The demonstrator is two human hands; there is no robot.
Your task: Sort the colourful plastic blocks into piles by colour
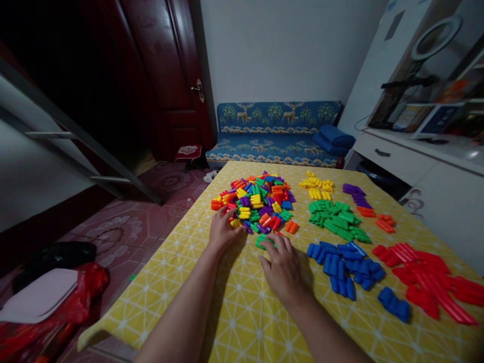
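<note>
The green block lies at the near edge of the mixed pile of blocks. The right hand curls over it; whether it grips cannot be determined. The left hand, thumb and fingers parted, meets the pile's near-left edge.

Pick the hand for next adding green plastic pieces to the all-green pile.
Probably the right hand: at a green plastic piece and nearer the all-green pile. The left hand is farther left, by the multicoloured plastic heap.
</note>
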